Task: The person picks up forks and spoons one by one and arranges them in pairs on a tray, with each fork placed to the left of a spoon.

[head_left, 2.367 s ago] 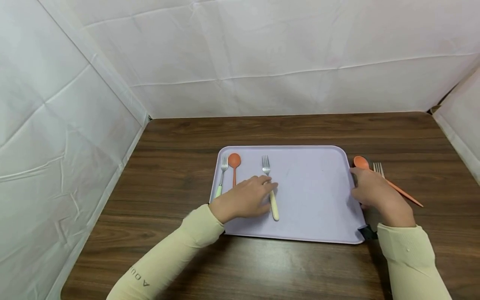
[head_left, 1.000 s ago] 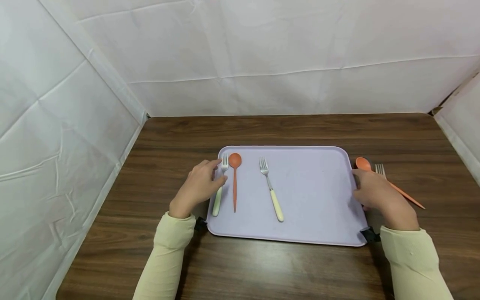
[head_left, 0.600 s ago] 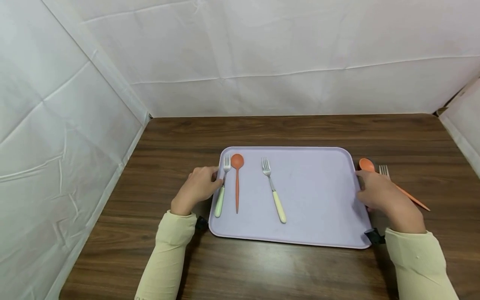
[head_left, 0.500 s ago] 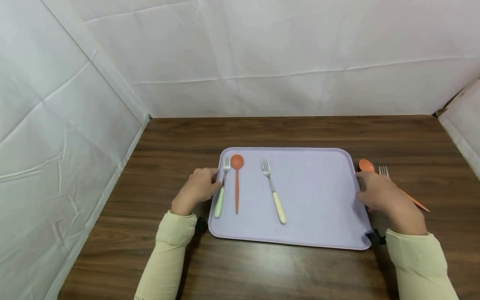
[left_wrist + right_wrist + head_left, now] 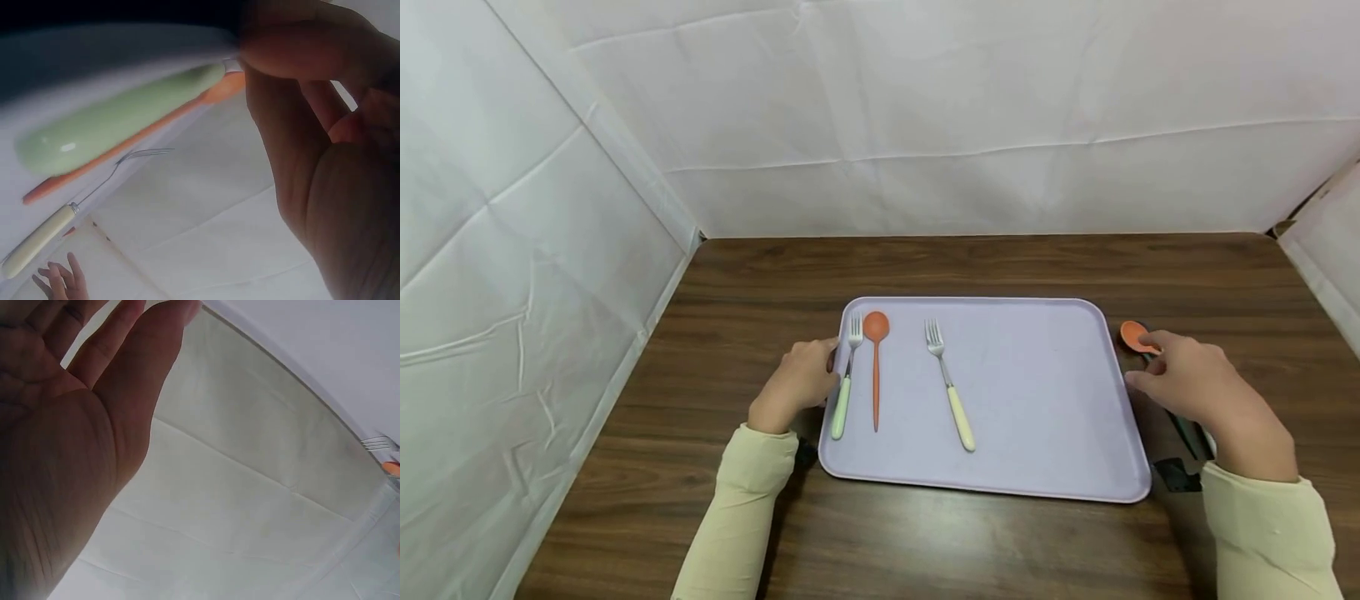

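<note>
A lilac tray (image 5: 1037, 392) lies on the table. My left hand (image 5: 797, 383) pinches its left rim, thumb inside, fingers mostly hidden beyond the edge. Just inside that rim lies a fork with a pale green handle (image 5: 841, 408); in the left wrist view this handle (image 5: 119, 122) is close beside the thumb. Next to it is an orange spoon (image 5: 876, 325), then a fork with a cream handle (image 5: 961, 417). My right hand (image 5: 1202, 387) is off the tray's right rim, fingers loosely spread over another orange spoon (image 5: 1132, 335) and a dark green handle (image 5: 1180, 433).
The dark wooden table (image 5: 925, 542) extends around the tray. White cloth (image 5: 925, 117) hangs behind and at both sides. A black strap end (image 5: 1176, 475) sticks out at my right wrist. The right hand and forearm cover part of the cutlery on the right.
My left hand has moved from above the cream-handled fork to the tray's left rim and taken hold. My right hand has let go of the right rim and moved right over the cutlery.
</note>
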`<state>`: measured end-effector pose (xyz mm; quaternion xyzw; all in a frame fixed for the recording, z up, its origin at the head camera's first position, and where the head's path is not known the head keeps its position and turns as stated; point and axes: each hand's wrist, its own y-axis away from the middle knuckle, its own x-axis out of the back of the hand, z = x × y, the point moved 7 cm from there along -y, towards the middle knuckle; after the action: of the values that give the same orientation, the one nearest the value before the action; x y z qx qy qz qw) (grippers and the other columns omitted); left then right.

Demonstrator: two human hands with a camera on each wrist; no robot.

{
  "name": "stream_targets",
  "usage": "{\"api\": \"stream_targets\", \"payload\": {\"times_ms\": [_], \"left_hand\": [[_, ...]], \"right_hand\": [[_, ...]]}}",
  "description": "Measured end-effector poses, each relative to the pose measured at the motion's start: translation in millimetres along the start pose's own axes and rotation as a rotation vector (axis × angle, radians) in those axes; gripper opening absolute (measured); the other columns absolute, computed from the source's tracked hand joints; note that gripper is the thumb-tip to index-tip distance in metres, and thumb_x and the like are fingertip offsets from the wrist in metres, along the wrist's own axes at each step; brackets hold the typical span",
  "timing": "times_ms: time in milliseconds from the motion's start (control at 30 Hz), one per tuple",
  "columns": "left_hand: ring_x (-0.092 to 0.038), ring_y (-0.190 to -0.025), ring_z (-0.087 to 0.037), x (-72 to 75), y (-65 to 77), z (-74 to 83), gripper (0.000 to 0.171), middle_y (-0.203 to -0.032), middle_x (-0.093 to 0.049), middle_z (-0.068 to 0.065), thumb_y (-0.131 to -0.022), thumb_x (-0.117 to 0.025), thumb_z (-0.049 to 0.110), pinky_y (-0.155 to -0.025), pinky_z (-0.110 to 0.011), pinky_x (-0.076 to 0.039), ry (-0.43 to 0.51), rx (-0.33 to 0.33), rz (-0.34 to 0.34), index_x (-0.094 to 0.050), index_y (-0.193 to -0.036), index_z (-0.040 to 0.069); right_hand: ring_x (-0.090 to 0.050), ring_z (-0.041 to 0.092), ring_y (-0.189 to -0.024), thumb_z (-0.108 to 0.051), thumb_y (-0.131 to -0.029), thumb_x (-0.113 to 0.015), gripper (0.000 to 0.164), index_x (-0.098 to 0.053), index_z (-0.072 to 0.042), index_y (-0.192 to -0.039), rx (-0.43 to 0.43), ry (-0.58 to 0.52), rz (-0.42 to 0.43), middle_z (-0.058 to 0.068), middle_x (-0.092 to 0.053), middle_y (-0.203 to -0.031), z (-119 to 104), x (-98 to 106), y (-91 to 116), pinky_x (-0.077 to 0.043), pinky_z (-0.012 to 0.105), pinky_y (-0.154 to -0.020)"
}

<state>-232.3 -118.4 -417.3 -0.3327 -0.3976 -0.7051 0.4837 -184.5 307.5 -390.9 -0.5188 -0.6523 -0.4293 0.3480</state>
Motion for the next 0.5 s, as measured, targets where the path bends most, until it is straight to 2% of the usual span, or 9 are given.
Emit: {"api": "stream_targets", "payload": {"times_ms": [267, 500], "left_hand": [[-0.052, -0.049, -0.016, 0.7, -0.4, 2.0, 0.042, -0.067, -0.049, -0.007, -0.085, -0.055, 0.003, -0.043, -0.026, -0.045, -0.037, -0.023, 0.01, -0.054, -0.127, 0.005], [-0.053, -0.047, -0.015, -0.6, 0.5, 2.0, 0.052, -0.068, -0.05, -0.008, -0.086, -0.055, 0.004, -0.042, -0.025, -0.045, -0.035, -0.019, -0.002, -0.045, -0.137, 0.003]], "right_hand": [[-0.057, 0.036, -0.081, -0.029, -0.084, -0.064, 0.059, -0.045, 0.012, -0.122, -0.039, 0.008, 0.043, 0.02, -0.062, -0.091, 15.9, 10.6, 6.6, -0.044, 0.046, -0.062], [-0.054, 0.044, -0.092, -0.039, -0.088, -0.059, 0.065, -0.042, 0.011, -0.125, -0.092, 0.012, 0.067, 0.028, -0.057, -0.109, 37.7, 19.9, 11.1, -0.043, 0.052, -0.068]]}}
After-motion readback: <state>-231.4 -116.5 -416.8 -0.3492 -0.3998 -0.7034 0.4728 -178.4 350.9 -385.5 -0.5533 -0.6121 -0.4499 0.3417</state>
